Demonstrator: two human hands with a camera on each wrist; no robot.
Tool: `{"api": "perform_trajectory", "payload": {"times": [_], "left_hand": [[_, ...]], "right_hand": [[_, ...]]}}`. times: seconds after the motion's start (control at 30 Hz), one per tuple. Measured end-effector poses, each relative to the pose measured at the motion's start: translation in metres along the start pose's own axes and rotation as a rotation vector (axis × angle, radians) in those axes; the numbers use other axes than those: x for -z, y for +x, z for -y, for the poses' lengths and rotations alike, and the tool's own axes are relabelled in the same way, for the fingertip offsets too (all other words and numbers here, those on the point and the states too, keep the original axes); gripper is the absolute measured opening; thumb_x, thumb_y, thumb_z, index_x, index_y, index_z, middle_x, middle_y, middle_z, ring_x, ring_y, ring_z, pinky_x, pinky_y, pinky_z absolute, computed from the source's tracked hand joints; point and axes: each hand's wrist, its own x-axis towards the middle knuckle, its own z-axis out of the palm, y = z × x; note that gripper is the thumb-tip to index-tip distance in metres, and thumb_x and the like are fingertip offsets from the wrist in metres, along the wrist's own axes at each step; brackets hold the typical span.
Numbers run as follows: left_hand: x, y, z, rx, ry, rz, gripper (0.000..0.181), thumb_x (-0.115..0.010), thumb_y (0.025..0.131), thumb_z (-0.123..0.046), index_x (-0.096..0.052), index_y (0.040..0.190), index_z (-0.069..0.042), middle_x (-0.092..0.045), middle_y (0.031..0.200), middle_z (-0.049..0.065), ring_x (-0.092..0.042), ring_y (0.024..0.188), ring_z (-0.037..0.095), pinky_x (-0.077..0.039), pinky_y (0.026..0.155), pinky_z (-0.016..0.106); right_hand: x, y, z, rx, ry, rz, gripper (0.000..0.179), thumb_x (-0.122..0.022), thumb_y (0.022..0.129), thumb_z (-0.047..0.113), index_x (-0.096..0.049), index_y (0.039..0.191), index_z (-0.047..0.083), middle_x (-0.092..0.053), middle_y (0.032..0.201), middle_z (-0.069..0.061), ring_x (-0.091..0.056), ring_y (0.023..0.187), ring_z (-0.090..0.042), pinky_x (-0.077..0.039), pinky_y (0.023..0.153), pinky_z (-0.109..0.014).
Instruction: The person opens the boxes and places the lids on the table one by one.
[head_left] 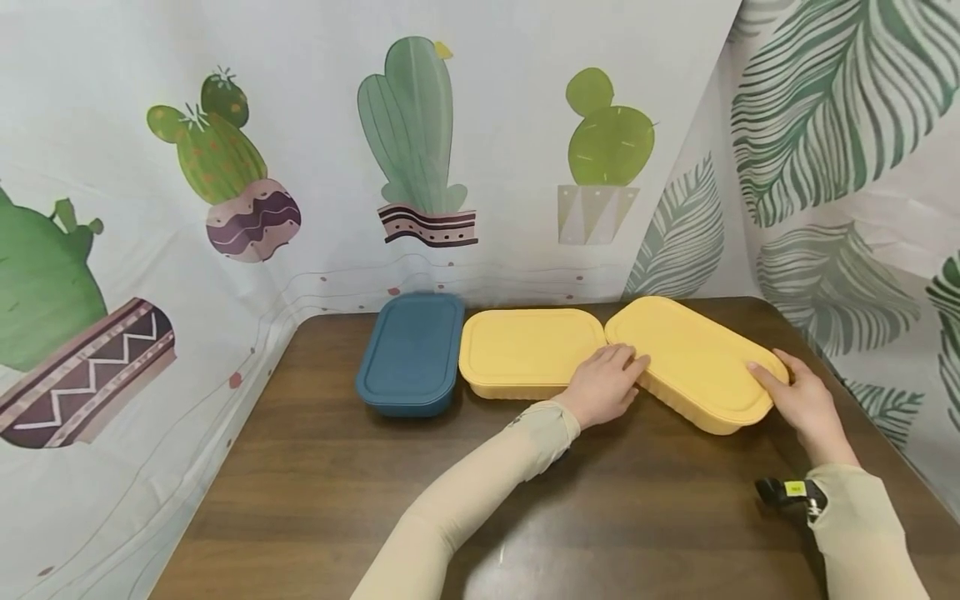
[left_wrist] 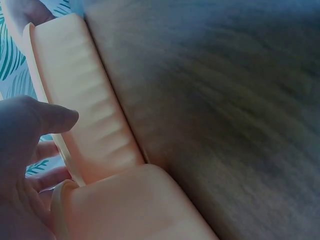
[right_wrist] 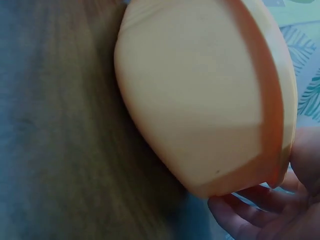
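On the table's right side, a yellow lidded food container (head_left: 693, 358) lies at a slant. My right hand (head_left: 810, 408) grips its right end, the thumb over the lid edge; in the right wrist view the fingers (right_wrist: 240, 215) reach round its lower corner. My left hand (head_left: 603, 383) holds the left corner of the same container. The left wrist view shows that thumb (left_wrist: 60, 117) by the ribbed side wall and the fingers by the lid rim. Left of it lies a second yellow lidded container (head_left: 532, 346), its near corner close to the left hand.
A dark blue lidded container (head_left: 411, 354) stands to the left of the yellow ones, pointing away from me. All are near the back edge of the brown wooden table (head_left: 337, 500). Behind hangs a cloth (head_left: 510, 150) printed with cacti and leaves.
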Motion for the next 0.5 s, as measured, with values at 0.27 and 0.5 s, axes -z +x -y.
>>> {"api": "perform_trajectory", "payload": {"times": [0.27, 0.5], "left_hand": [[-0.002, -0.004, -0.001, 0.001, 0.014, -0.026, 0.054, -0.06, 0.1, -0.036, -0.048, 0.15, -0.018, -0.051, 0.131, 0.0, -0.046, 0.13, 0.016, -0.03, 0.114, 0.026], [-0.003, -0.002, 0.004, -0.018, -0.043, -0.018, 0.053, -0.061, 0.1, -0.035, -0.05, 0.149, -0.017, -0.053, 0.132, 0.002, -0.048, 0.128, 0.017, -0.034, 0.112, 0.026]], "right_hand": [[-0.003, 0.015, -0.005, -0.033, -0.002, -0.031, 0.092, -0.051, 0.099, 0.056, -0.021, 0.155, -0.01, -0.041, 0.141, -0.043, -0.05, 0.115, -0.046, -0.039, 0.06, -0.013], [-0.003, 0.017, -0.004, -0.049, -0.034, -0.004, 0.096, -0.046, 0.1, 0.059, -0.015, 0.153, -0.014, -0.037, 0.142, -0.045, -0.047, 0.121, -0.053, -0.053, 0.077, -0.036]]}}
